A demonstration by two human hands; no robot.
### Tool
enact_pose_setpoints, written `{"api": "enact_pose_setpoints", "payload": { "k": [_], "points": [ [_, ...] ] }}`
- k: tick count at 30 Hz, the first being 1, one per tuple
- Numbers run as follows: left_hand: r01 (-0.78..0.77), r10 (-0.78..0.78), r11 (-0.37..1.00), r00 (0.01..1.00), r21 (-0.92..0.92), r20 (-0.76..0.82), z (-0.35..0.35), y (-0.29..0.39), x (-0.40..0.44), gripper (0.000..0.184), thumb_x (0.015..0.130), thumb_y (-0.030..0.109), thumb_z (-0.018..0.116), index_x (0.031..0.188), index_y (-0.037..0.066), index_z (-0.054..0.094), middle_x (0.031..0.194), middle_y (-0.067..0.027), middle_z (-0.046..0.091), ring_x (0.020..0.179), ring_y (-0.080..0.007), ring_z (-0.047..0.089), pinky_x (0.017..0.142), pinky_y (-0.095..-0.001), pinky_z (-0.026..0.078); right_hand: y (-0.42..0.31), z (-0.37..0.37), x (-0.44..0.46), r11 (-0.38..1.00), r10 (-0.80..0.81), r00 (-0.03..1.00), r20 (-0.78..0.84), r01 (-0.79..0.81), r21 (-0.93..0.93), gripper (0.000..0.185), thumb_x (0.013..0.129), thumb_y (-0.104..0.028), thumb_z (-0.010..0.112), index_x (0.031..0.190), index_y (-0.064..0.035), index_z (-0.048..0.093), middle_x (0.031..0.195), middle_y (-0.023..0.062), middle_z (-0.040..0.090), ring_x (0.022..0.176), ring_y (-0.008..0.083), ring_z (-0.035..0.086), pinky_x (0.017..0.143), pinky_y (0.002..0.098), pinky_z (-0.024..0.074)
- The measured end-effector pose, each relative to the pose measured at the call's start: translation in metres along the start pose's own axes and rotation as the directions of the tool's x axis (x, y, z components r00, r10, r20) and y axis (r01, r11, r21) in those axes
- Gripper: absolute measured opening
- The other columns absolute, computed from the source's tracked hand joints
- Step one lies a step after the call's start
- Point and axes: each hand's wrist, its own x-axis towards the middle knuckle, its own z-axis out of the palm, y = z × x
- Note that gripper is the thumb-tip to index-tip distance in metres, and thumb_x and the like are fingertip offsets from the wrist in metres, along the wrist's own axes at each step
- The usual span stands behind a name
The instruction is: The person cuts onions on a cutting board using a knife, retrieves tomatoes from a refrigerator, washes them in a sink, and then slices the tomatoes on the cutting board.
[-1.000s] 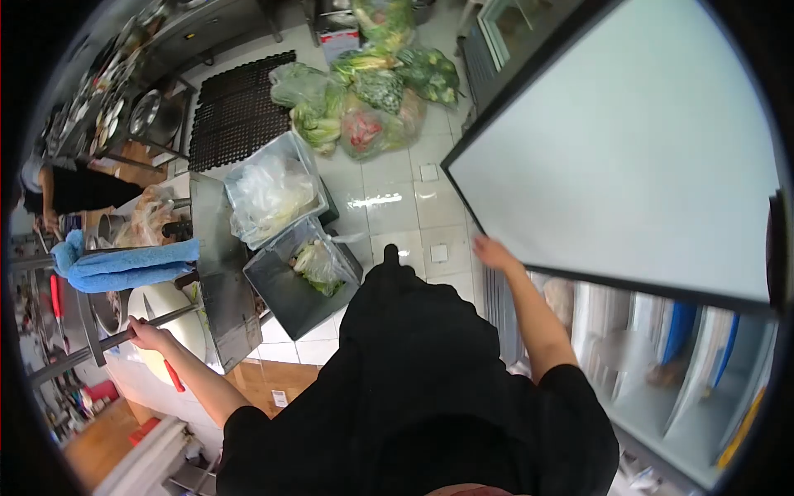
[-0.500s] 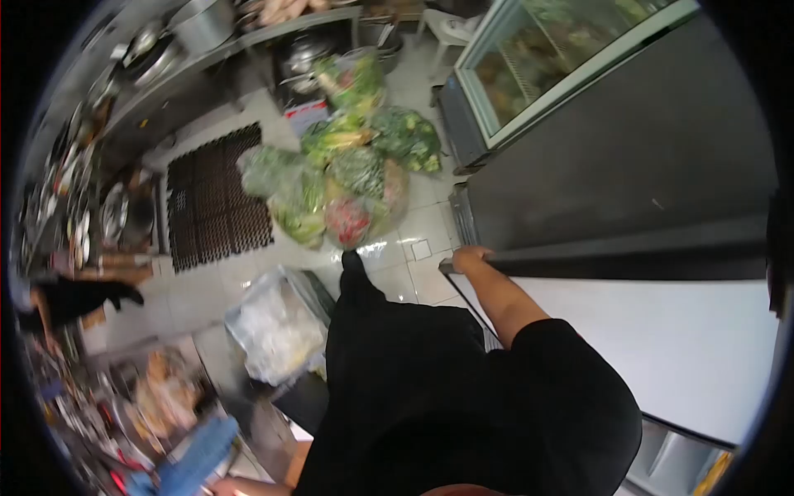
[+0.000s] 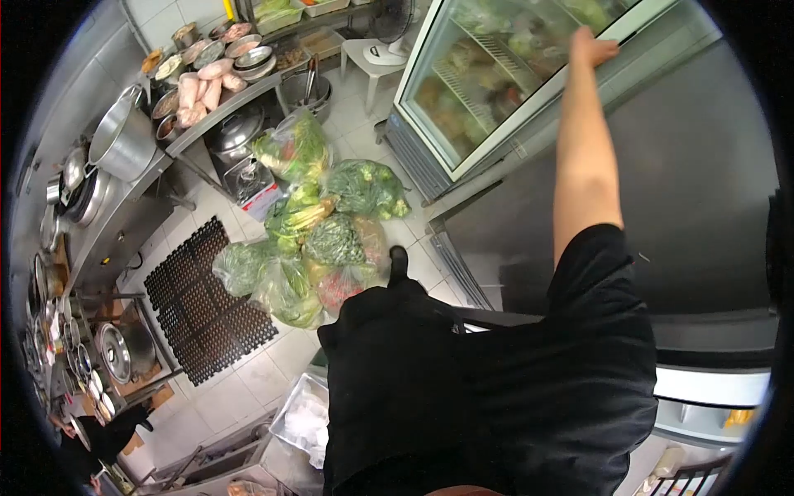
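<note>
My right hand point(image 3: 592, 50) reaches forward to the glass fridge door point(image 3: 529, 97) at the upper right. Its fingers curl over the door's pale frame, along the edge nearest the dark steel fridge. Through the glass I see wire shelves with bagged greens and other food. The arm passes above the dark steel fridge point(image 3: 686, 190), which stands nearer to me. My left hand is out of view. On the floor ahead lie several clear bags of vegetables point(image 3: 335, 240), with leafy greens and something red inside.
A black rubber mat point(image 3: 207, 302) covers floor to the left. Behind the bags, a lidded pot point(image 3: 238, 136) sits under a steel counter holding bowls and raw meat point(image 3: 203, 89). A white stool point(image 3: 372, 66) carries a fan. A white-lined crate point(image 3: 306, 422) and another person point(image 3: 103, 434) are lower left.
My right hand has left the dark fridge's door edge and moved up and forward to the glass door. The dark fridge's door has swung towards closed. My view has turned.
</note>
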Motion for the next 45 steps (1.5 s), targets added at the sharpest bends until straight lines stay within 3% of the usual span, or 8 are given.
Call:
{"api": "enact_pose_setpoints", "payload": {
  "k": [6, 11, 14, 19, 31, 34, 40, 45],
  "points": [
    [-0.003, 0.0, 0.999, 0.999, 0.052, 0.049, 0.044, 0.041, -0.019, 0.039, 0.097, 0.017, 0.069, 0.125, -0.009, 0.065, 0.122, -0.024, 0.07, 0.11, -0.0342, 0.068, 0.095, -0.0441, 0.055, -0.044, -0.026, 0.085, 0.869, 0.479, 0.878, 0.019, -0.477, 0.133, 0.056, 0.083, -0.018, 0.069, 0.129, 0.0098, 0.054, 0.133, 0.0285, 0.052, 0.137, 0.0469, 0.043, 0.115, 0.0555, 0.0384],
    [-0.042, 0.034, 0.994, 0.996, 0.096, 0.088, 0.071, 0.088, -0.034, 0.039, 0.097, 0.017, 0.069, 0.125, -0.009, 0.065, 0.123, -0.0241, 0.069, 0.112, -0.0346, 0.068, 0.096, -0.0445, 0.054, 0.042, 0.012, 0.062, 0.952, -0.084, 0.874, -0.479, -0.072, -0.298, 0.036, 0.078, -0.012, 0.072, 0.107, 0.0092, 0.068, 0.114, 0.0282, 0.067, 0.102, 0.04, 0.068, 0.085, 0.0463, 0.0565],
    [-0.068, 0.061, 0.993, 0.995, 0.098, 0.077, 0.084, 0.112, -0.028, 0.039, 0.097, 0.017, 0.069, 0.125, -0.009, 0.065, 0.124, -0.0241, 0.069, 0.113, -0.0348, 0.067, 0.097, -0.0448, 0.054, 0.002, -0.012, 0.043, 0.938, 0.213, 0.951, -0.224, -0.135, 0.319, 0.019, 0.081, -0.006, 0.063, 0.092, 0.0094, 0.067, 0.077, 0.0076, 0.066, 0.065, 0.0222, 0.058, 0.07, 0.0367, 0.0501],
    [-0.349, 0.349, 0.908, 0.936, -0.23, -0.044, 0.141, 0.232, 0.048, 0.039, 0.097, 0.017, 0.069, 0.125, -0.009, 0.066, 0.125, -0.0241, 0.069, 0.114, -0.0352, 0.067, 0.097, -0.0453, 0.054, -0.024, -0.037, 0.024, 0.919, 0.252, 0.965, -0.072, -0.215, 0.331, 0.031, 0.089, -0.01, 0.065, 0.109, 0.0124, 0.065, 0.084, 0.0063, 0.063, 0.075, 0.0174, 0.057, 0.071, 0.0346, 0.0481],
    [-0.288, 0.995, -0.093, -0.002, -0.953, -0.097, 0.019, 0.82, -0.111, 0.068, 0.101, 0.015, 0.064, 0.161, 0.002, 0.035, 0.163, -0.0171, 0.042, 0.15, -0.0293, 0.042, 0.121, -0.0457, 0.034, -0.119, -0.05, -0.283, 0.828, 0.028, 0.822, 0.569, -0.338, 0.447, 0.035, 0.113, -0.027, 0.044, 0.129, 0.0015, 0.056, 0.131, 0.0168, 0.055, 0.122, 0.024, 0.056, 0.105, 0.0355, 0.0447],
    [-0.295, 0.964, -0.254, -0.002, -0.921, -0.266, -0.009, 0.876, -0.138, 0.086, 0.098, 0.022, 0.071, 0.165, 0.001, 0.022, 0.169, -0.0203, 0.028, 0.156, -0.0326, 0.03, 0.124, -0.0469, 0.03, -0.117, -0.022, -0.251, 0.297, -0.082, 0.417, 0.905, -0.857, 0.422, 0.026, 0.106, -0.018, 0.06, 0.125, -0.0007, 0.066, 0.119, 0.0132, 0.069, 0.107, 0.0199, 0.066, 0.095, 0.0325, 0.0523],
    [-0.499, 0.794, -0.061, 0.5, -0.865, -0.344, 0.042, 0.947, -0.108, 0.087, 0.099, 0.023, 0.076, 0.157, -0.014, 0.023, 0.159, -0.0299, 0.034, 0.145, -0.0341, 0.037, 0.123, -0.0425, 0.026, 0.048, 0.175, -0.132, 0.994, -0.076, 0.955, 0.286, 0.049, 0.099, 0.011, 0.09, -0.016, 0.07, 0.092, -0.0058, 0.075, 0.097, 0.0163, 0.073, 0.097, 0.0355, 0.069, 0.088, 0.0444, 0.054],
    [-0.481, 0.673, -0.07, 0.624, -0.874, -0.397, 0.089, 0.965, -0.05, 0.055, 0.108, 0.027, 0.063, 0.145, -0.007, 0.04, 0.138, -0.0221, 0.057, 0.119, -0.0227, 0.058, 0.106, -0.0413, 0.05, 0.143, 0.192, 0.001, 0.556, 0.241, 0.865, 0.44, 0.248, -0.793, 0.043, 0.085, -0.03, 0.073, 0.123, -0.0103, 0.075, 0.141, 0.0198, 0.064, 0.135, 0.0378, 0.055, 0.118, 0.0544, 0.0323]
  ]
}}
